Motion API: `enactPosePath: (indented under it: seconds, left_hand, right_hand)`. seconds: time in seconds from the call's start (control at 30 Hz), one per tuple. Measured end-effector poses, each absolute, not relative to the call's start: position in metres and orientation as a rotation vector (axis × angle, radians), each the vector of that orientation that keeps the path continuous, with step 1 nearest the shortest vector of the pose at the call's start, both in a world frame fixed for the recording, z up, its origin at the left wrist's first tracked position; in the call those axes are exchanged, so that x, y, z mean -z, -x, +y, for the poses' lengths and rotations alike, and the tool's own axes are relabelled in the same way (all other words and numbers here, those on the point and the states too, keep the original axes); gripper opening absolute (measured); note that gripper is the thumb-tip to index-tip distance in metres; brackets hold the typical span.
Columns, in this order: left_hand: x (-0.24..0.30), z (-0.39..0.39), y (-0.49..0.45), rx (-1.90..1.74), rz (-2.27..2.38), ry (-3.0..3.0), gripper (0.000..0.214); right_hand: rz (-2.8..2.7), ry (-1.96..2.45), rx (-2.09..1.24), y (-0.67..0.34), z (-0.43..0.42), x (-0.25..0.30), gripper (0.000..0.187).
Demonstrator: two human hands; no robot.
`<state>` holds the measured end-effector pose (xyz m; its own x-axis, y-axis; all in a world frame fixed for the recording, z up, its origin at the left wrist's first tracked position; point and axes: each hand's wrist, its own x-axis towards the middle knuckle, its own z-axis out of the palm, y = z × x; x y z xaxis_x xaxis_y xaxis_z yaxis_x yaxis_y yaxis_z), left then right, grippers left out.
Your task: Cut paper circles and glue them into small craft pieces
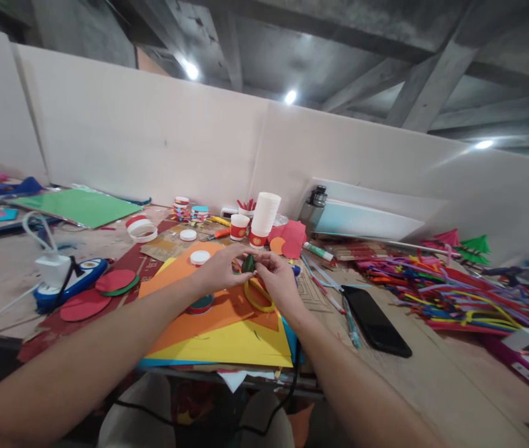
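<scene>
Above the orange paper, my left hand [224, 269] and my right hand [276, 274] meet, fingertips pinched around a small dark green piece [248, 264]. Its kind is hard to make out, as the fingers cover part of it. Just under my right hand lies a yellow loop [259, 305], partly hidden by the wrist. A white round lid [200, 257] sits beyond my left forearm, and a round dark-green-topped piece with a red rim [201, 305] lies on the orange paper [171, 283]. Yellow paper [227, 348] is spread beneath.
Stacked paper cups [266, 214] stand behind my hands. A black phone [376, 320] lies to the right, before a heap of pipe cleaners [451, 292]. Red paper discs [86, 305] and a blue power strip [71, 286] are on the left. A black cable [227, 428] crosses my lap.
</scene>
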<state>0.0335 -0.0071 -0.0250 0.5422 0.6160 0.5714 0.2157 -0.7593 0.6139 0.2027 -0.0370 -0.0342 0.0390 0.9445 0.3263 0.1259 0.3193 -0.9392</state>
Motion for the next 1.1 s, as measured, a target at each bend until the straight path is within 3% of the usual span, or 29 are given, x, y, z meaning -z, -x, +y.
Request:
enactPosePath:
  seconds: [0.27,1.1]
  left_hand:
    - [0.027,-0.005,-0.035,-1.112,0.715,-2.295,0.038]
    - [0.029,0.005,-0.029,-1.146,0.805,-2.07,0.034]
  right_hand:
    - [-1.476,1.147,-0.662,-0.203,-0.043,0.025,0.019]
    - [-1.643,1.157,-0.463,-0.215,-0.043,0.02,0.024]
